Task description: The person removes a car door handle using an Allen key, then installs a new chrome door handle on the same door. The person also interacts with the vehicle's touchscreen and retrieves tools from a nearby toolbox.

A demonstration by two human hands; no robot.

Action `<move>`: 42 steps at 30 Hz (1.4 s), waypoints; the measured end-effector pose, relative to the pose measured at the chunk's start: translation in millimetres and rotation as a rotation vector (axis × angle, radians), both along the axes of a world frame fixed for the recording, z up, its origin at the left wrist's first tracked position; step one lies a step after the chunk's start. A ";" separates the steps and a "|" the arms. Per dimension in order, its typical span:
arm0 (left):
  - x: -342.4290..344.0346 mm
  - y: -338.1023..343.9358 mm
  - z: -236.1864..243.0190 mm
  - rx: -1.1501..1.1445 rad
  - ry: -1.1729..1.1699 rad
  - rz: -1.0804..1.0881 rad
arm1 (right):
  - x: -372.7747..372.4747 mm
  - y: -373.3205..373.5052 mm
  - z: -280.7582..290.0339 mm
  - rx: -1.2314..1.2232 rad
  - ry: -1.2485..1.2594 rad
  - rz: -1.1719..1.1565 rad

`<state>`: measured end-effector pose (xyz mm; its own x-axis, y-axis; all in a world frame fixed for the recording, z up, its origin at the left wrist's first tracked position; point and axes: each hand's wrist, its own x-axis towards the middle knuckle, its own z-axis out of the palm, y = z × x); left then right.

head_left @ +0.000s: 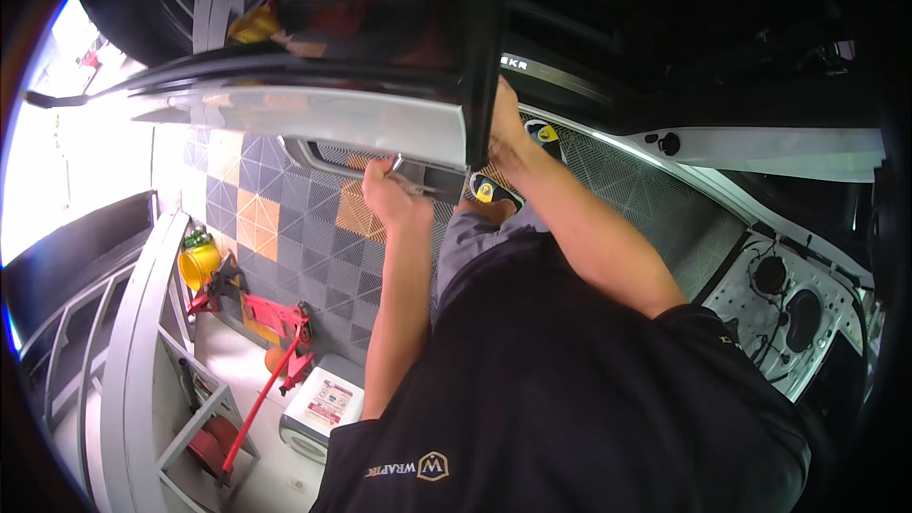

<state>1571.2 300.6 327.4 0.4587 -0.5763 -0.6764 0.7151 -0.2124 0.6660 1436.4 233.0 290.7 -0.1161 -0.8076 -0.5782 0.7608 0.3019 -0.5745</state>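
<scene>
An open car door (pixel 313 114), silver outside with a glossy dark upper part, stands in front of me. My left hand (pixel 392 198) is closed at its lower outer side, beside a grey frame-like part (pixel 432 176). A small shiny metal piece (pixel 394 163) shows at its thumb; what the fingers hold is hidden. My right hand (pixel 507 119) reaches behind the door's dark upright edge (pixel 482 133), on the side facing the car body. The door edge hides its fingers.
The dark door sill (pixel 560 81) runs along the right. Further right stands another door with its bare metal panel (pixel 760 294) exposed. A red floor jack (pixel 275 318), a yellow bucket (pixel 199 264) and a white box (pixel 323 404) are at lower left. My shoes (pixel 496 187) rest on the tiled floor.
</scene>
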 end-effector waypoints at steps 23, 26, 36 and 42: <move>24.1 5.9 -28.5 -0.057 0.052 -0.022 | 0.8 6.6 -0.8 -0.165 0.079 0.117; 30.2 3.5 -24.2 -0.018 0.126 -0.024 | 1.4 10.3 2.9 -0.134 0.036 0.103; 47.1 -2.2 -54.5 -0.125 0.048 -0.085 | 7.8 3.6 -5.1 -0.233 0.064 0.120; 4.7 14.3 -29.4 -0.221 0.076 0.002 | 5.0 4.5 -15.4 -0.230 0.092 0.102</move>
<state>1575.9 314.9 298.1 0.4128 -0.7132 -0.5666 0.7653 -0.0657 0.6403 1441.5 237.6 275.4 -0.0707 -0.9268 -0.3688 0.6743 0.2281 -0.7024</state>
